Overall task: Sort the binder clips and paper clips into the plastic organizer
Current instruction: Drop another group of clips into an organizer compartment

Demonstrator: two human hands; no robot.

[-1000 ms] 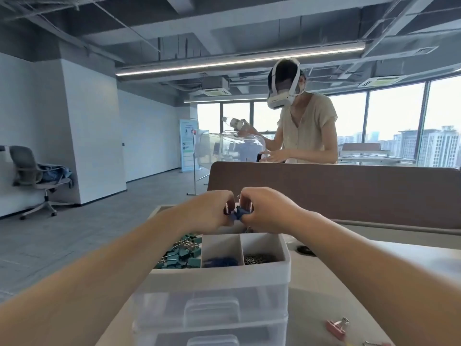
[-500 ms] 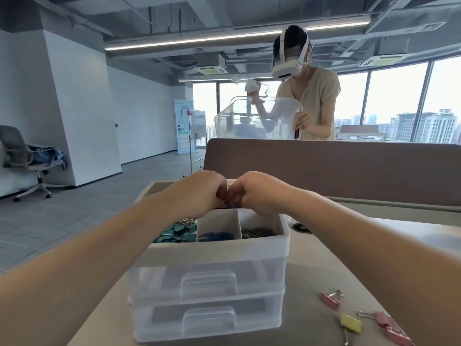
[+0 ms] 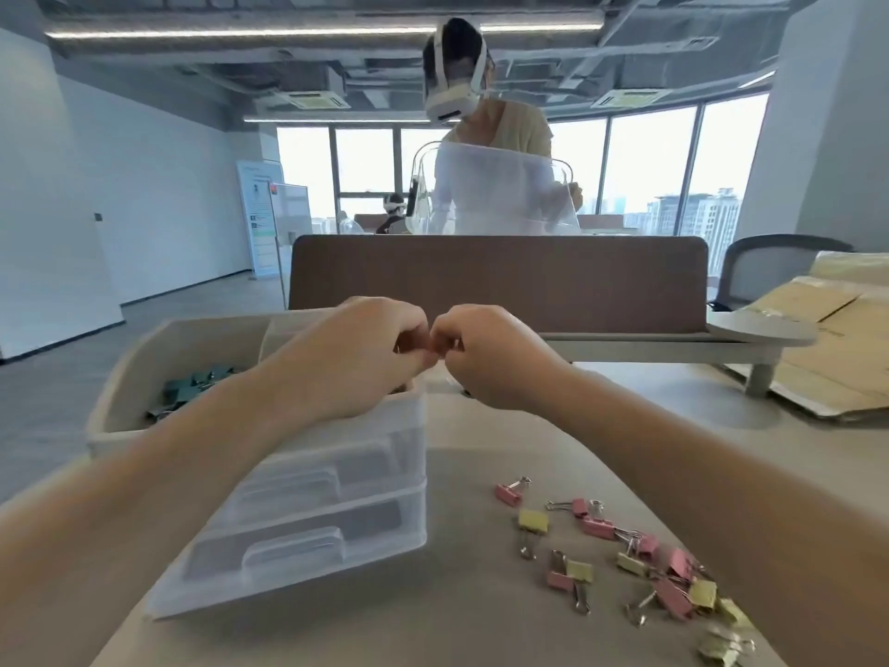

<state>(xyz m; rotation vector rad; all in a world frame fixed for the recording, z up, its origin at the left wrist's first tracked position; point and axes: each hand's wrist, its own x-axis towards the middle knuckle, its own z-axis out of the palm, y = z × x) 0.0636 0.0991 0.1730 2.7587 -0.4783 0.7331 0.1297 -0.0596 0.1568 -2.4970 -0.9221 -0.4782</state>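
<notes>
Curled left grip (image 3: 356,361) meets right grip (image 3: 498,358) above translucent boxy organizer (image 3: 336,527).

Bare forearms (image 3: 158,474), left hand (image 3: 356,358), right hand (image 3: 495,358).

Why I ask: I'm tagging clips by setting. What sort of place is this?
Probably an open-plan office on a high floor: a desk with a brown divider panel, a mesh office chair at the right, and tall windows overlooking city towers.
</notes>
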